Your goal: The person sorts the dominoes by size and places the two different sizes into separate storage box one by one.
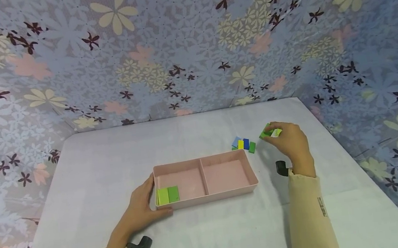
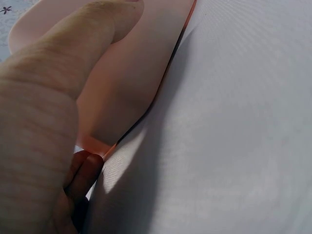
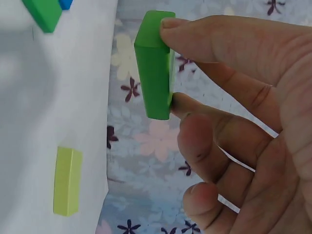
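Observation:
My left hand (image 1: 138, 207) grips the left end of a pink two-compartment box (image 1: 227, 174), thumb along its front wall and fingers round the end. In the left wrist view, the thumb lies across the box wall (image 2: 126, 78). My right hand (image 1: 292, 140) pinches a green block (image 3: 155, 73) between thumb and fingertip, the other fingers loosely bent. A yellow-green block (image 3: 67, 181) lies on the table beneath that hand. Inside the box's left compartment, a yellow-green block (image 1: 163, 197) sits beside a green block (image 1: 173, 194) in the front left corner.
Behind the box's right end lies a small cluster of blocks: a light blue block (image 1: 236, 141), a yellow block (image 1: 240, 144), a dark blue block (image 1: 246, 143) and a green block (image 1: 252, 147). White cloth (image 1: 210, 236) covers the table. Flower-patterned fabric (image 1: 184, 52) rises behind it.

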A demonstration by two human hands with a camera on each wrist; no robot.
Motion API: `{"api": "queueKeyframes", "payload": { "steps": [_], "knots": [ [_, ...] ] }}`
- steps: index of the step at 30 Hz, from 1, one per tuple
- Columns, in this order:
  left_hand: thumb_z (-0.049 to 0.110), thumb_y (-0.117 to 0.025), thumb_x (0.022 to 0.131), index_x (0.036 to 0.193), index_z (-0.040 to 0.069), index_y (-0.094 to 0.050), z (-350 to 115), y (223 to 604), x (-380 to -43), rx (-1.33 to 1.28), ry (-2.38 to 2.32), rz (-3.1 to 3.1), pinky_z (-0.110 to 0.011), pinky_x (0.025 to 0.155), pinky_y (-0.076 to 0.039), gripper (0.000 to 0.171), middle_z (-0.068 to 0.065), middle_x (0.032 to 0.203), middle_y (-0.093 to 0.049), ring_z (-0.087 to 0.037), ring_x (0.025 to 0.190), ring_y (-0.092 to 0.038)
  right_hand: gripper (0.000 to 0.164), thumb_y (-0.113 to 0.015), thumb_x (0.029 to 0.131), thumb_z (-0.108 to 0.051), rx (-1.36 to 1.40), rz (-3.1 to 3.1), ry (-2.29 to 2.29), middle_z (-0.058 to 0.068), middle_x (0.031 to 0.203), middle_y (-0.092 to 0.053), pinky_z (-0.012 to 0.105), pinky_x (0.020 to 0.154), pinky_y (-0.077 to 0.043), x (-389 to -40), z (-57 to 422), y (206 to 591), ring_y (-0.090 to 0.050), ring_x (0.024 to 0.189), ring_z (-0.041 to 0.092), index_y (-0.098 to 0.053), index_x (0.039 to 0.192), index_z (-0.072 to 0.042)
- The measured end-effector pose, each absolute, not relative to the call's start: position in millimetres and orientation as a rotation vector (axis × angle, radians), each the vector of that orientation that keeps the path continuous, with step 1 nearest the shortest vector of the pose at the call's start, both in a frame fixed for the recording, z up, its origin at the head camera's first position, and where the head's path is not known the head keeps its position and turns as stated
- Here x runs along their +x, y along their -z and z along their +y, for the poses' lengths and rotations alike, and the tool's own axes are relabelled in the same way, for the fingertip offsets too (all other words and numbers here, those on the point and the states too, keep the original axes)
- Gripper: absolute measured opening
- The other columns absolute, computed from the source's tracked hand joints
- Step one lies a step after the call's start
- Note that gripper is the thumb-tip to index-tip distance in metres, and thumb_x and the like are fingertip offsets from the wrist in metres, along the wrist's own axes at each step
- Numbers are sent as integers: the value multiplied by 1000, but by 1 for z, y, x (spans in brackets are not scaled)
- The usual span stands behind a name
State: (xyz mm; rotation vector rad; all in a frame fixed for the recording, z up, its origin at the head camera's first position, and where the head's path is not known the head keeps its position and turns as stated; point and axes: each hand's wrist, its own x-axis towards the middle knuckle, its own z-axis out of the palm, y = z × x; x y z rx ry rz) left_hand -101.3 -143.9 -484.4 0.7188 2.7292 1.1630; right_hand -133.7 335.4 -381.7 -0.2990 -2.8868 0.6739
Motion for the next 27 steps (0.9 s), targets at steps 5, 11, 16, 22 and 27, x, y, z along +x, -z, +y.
{"api": "queueKeyframes", "payload": {
  "steps": [5, 11, 16, 22, 27],
  "knots": [
    [61, -85, 70, 163, 11, -13, -143, 486, -101, 757, -1191, 2728, -61, 118, -28, 128, -11, 162, -34, -36, 147, -34, 20, -81, 85, -30, -255, -2904, -680, 12, 116, -73, 31, 46, -40, -132, 322, 379, -55, 68, 24, -77, 102, -20],
    [62, -85, 70, 163, 10, -12, -143, 487, -103, 780, -1197, 2732, -60, 117, -29, 129, -12, 162, -34, -36, 146, -35, 16, -81, 85, -31, -233, -2892, -677, 10, 120, -71, 32, 47, -41, -130, 316, 373, -55, 68, 24, -77, 99, -23],
    [63, -84, 70, 163, 12, -11, -144, 485, -103, 745, -1176, 2733, -62, 117, -27, 129, -11, 163, -33, -37, 147, -33, 15, -81, 85, -31, -225, -2875, -677, 9, 132, -67, 32, 48, -42, -126, 312, 368, -55, 69, 23, -78, 97, -23],
    [62, -84, 70, 163, 12, -10, -144, 483, -102, 726, -1164, 2731, -63, 118, -25, 129, -11, 164, -31, -37, 148, -31, 13, -81, 85, -29, -176, -2861, -706, 9, 135, -66, 30, 41, -34, -120, 303, 362, -46, 55, 21, -77, 95, -22],
    [61, -84, 71, 163, 12, -10, -143, 482, -101, 729, -1165, 2718, -63, 118, -24, 129, -12, 164, -30, -37, 148, -30, 10, -80, 85, -26, -130, -2863, -723, 8, 136, -65, 28, 39, -32, -116, 295, 358, -44, 52, 19, -76, 93, -22]
  ]
}}
